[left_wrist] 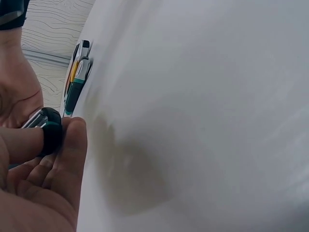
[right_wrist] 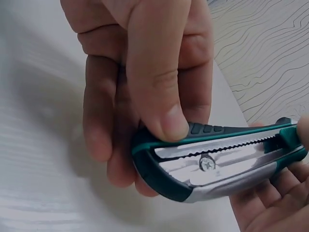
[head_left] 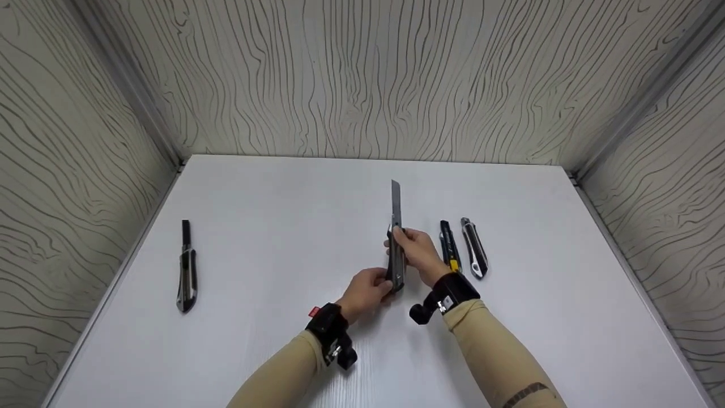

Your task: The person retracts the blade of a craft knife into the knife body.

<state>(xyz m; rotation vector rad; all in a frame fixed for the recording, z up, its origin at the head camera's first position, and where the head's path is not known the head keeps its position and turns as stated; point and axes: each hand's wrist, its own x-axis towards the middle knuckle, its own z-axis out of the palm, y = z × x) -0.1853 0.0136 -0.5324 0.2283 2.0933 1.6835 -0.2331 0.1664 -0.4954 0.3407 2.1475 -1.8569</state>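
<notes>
Two hands share one utility knife [head_left: 395,266], held over the middle of the desk [head_left: 294,226]. The left hand [head_left: 367,290] pinches the rounded butt end between thumb and fingers; the right hand [head_left: 419,252] grips the front of the handle, thumb on top. The handle is dark green and silver with teal trim, a toothed slot and a screw near the butt; its long blade [head_left: 396,198] is out, aimed toward the desk's rear edge. Just beside the right wrist lies a black-and-yellow knife [head_left: 448,243], with a silver-and-dark knife [head_left: 474,249] next to it; a broad strip of desk separates them from the right edge. Leftward, open white surface stretches to another knife [head_left: 187,277] near the left edge. Patterned walls [head_left: 362,79] border the rear and sides.
</notes>
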